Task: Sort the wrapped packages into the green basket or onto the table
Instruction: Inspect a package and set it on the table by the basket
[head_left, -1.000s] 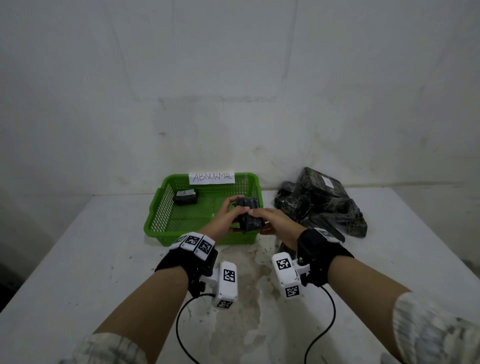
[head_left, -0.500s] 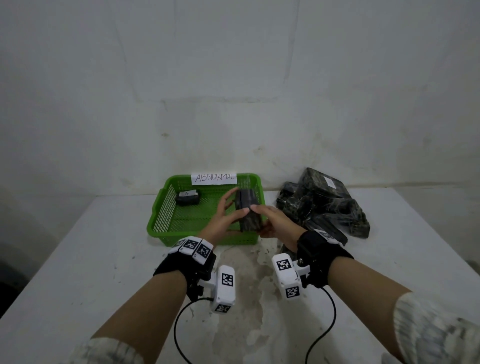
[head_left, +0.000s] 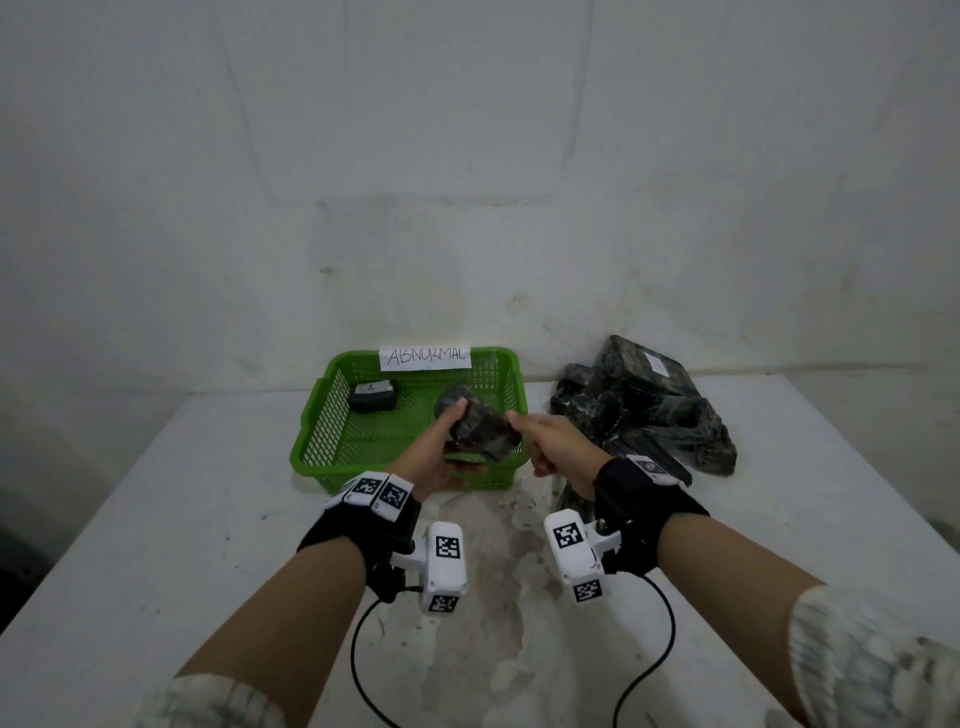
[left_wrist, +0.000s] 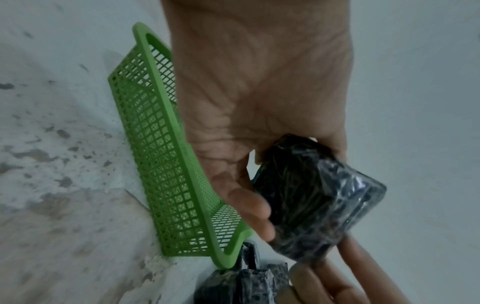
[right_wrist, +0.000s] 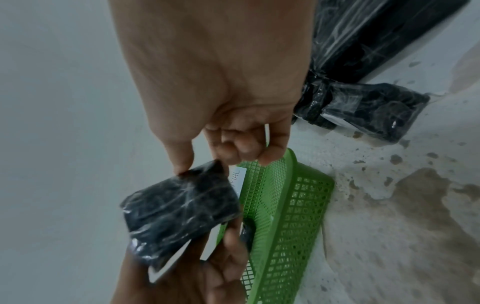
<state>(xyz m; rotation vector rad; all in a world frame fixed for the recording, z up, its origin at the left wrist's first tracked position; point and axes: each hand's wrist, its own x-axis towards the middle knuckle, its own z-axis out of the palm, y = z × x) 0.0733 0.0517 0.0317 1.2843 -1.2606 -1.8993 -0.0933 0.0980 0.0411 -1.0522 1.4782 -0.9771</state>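
Note:
A dark wrapped package (head_left: 480, 428) (left_wrist: 317, 197) (right_wrist: 179, 209) hangs tilted over the front right part of the green basket (head_left: 317, 410) (left_wrist: 166, 164) (right_wrist: 293, 216). My left hand (head_left: 457, 441) (left_wrist: 259, 205) grips it, thumb on top and fingers underneath. My right hand (head_left: 545, 441) (right_wrist: 233, 148) is just to its right; only the thumb tip touches a corner, and the other fingers are curled in and hold nothing. One small dark package (head_left: 373, 397) with a white label lies in the basket's back left corner.
A pile of dark wrapped packages (head_left: 644, 410) (right_wrist: 363, 61) lies on the white table (head_left: 156, 519) right of the basket, against the wall. A paper label reading ABNORMAL (head_left: 426, 357) hangs on the basket's back rim. Cables trail from both wrist cameras.
Both hands held the package in front of the basket before. Now the left hand alone grips it, tilted and further over the basket, and the right hand's fingers have come off.

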